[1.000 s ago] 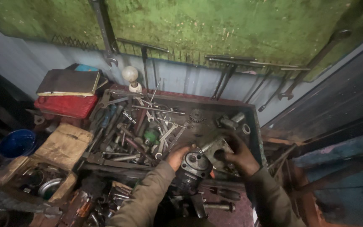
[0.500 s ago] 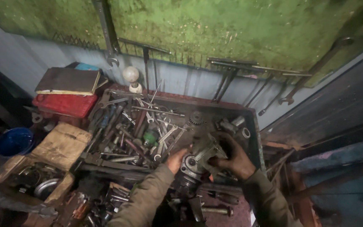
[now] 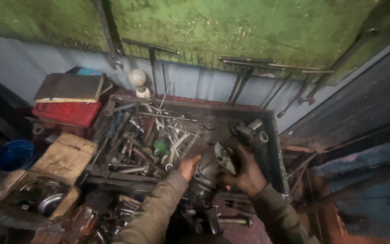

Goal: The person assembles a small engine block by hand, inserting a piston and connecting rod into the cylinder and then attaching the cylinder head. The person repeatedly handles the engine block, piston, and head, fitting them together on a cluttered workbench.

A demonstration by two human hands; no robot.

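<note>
Clearly heavy, rigid, greasy: metal engine part (image 3: 211, 169) held over near edge of tool tray (image 3: 274, 135). Left hand (image 3: 188, 166) curled under left side, right hand (image 3: 247, 174) fingers wrapped round right flank. Best gripped low, both sides. Loose wrenches (image 3: 168, 140) crowd left; tray rim close right.

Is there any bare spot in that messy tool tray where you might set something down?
The clearest patch is the tray floor near the back wall, between the gear and the grey parts on the right. The tray's left half is piled with wrenches. Both hands, left hand and right hand, grip the metal part at the front edge.
</note>
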